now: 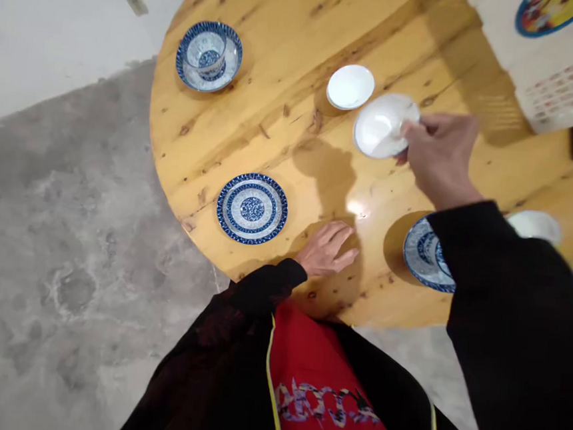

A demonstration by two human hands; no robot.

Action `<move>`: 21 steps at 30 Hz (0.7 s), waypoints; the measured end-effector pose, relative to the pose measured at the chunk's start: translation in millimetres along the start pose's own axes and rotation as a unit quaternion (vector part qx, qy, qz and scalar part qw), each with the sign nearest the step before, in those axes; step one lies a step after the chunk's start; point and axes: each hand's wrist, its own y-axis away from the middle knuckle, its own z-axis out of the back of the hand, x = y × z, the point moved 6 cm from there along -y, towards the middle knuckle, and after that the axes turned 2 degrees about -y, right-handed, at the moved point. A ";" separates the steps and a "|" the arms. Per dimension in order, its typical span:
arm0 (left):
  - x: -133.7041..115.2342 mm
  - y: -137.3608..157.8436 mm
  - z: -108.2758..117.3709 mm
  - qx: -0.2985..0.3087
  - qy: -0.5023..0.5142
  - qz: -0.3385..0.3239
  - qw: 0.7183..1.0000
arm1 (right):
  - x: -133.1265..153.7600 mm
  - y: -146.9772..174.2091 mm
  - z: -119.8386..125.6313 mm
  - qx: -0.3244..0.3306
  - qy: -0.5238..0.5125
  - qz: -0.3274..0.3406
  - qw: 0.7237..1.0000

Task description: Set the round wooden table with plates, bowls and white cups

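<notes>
Dish point(380, 126) is pinched in right hand point(441, 151); left hand point(324, 250) lies loosely spread, blue plate point(251, 208) at its ten o'clock.

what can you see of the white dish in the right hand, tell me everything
The dish is round, shallow and white, with a thin bluish line along its edge. It looks glossy, like glazed ceramic, and catches bright reflections. The right hand pinches it at the rim, on the picture's right side. It appears lifted above the wooden table, its shadow lying apart from it. A small white bowl sits close by in the picture; whether they touch is unclear.
</notes>
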 end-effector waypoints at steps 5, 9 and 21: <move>8.6 52.6 78.0 0.044 -0.013 -0.024 0.999 | -25.7 141.0 -15.0 0.011 -0.115 -0.182 0.977; 31.4 66.6 113.4 0.102 -0.012 0.088 0.991 | -35.1 225.0 -52.8 0.020 -0.154 -0.263 0.952; 46.1 71.7 91.8 0.190 -0.010 0.333 0.924 | -26.5 269.4 -91.7 0.026 -0.137 -0.285 0.948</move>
